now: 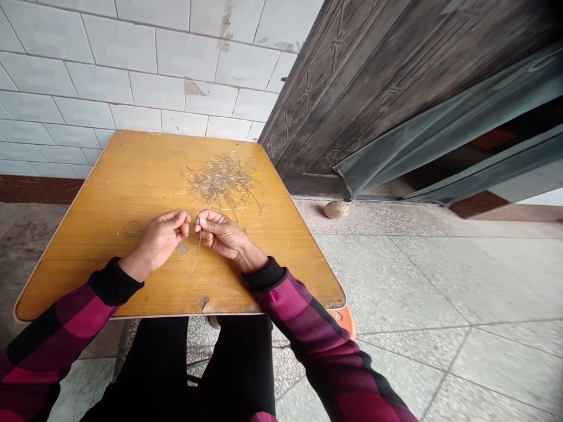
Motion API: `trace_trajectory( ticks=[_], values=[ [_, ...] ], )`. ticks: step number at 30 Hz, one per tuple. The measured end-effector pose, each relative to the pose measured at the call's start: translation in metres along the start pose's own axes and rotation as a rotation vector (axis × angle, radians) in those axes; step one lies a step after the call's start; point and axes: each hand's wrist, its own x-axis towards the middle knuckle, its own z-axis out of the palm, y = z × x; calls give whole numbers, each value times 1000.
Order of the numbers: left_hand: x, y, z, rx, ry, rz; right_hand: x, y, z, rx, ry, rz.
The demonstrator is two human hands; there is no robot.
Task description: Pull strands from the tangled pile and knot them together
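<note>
My right hand [222, 234] pinches a thin wire [196, 255] between thumb and forefinger, and its free end hangs down over the table. My left hand [160, 240] is close beside it, a small gap between the fingertips. Its thumb and fingers are pressed together, and whatever they hold is too small to make out. Just beyond both hands lies a tangled heap of thin wires [224, 181]. A loose wire loop [132, 228] shows on the table to the left of my left hand.
The yellow wooden table [109, 193] has chipped patches near its front edge. Behind it rises a white tiled wall [109, 82]. A dark carved door [316, 105] and a stone [336, 209] are at the right. Part of an orange stool [345, 319] shows under the right corner.
</note>
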Motion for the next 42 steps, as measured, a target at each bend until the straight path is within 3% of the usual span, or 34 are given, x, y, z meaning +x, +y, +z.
trace_trajectory(
  ticks=[15, 27, 37, 42],
  values=[
    [0, -2, 0, 27, -13, 3, 2, 0, -1, 77, 38, -55],
    [6, 3, -1, -129, -76, -58, 1, 0, 3, 163, 1, -18],
    [8, 7, 1, -204, -122, -85, 1, 0, 3, 84, -16, -67],
    [6, 5, 1, -180, -95, -57, 1, 1, 1, 115, 9, -47]
  ],
)
